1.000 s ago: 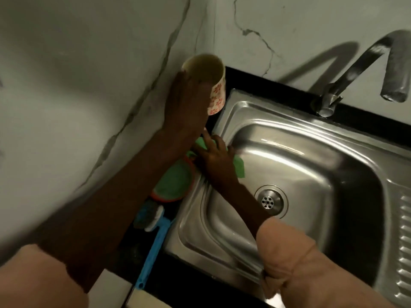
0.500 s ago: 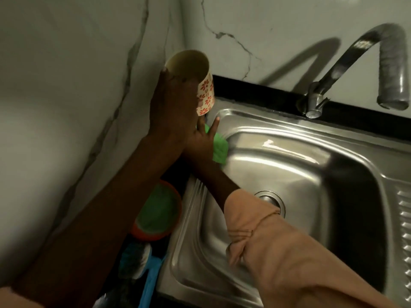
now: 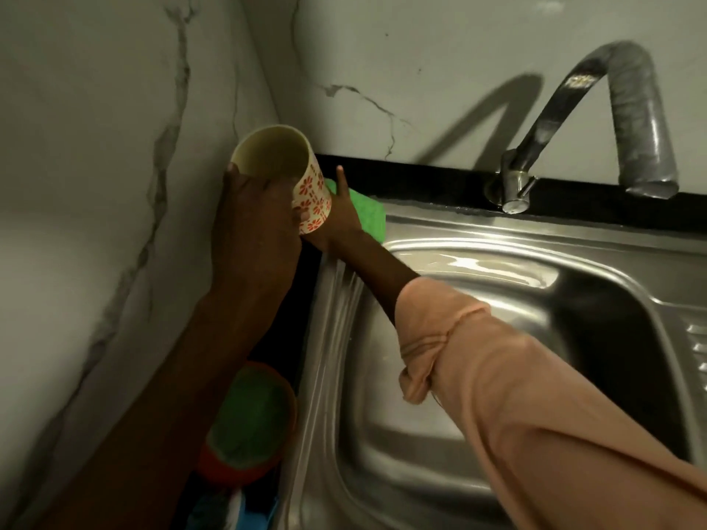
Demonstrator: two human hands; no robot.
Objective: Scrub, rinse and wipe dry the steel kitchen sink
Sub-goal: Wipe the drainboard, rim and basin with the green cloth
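At sink corner, right hand flat on green sponge.

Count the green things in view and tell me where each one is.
2. A green scrub pad under the right hand at the sink's back-left corner; a green-topped round container left of the sink. Arms may hide more.
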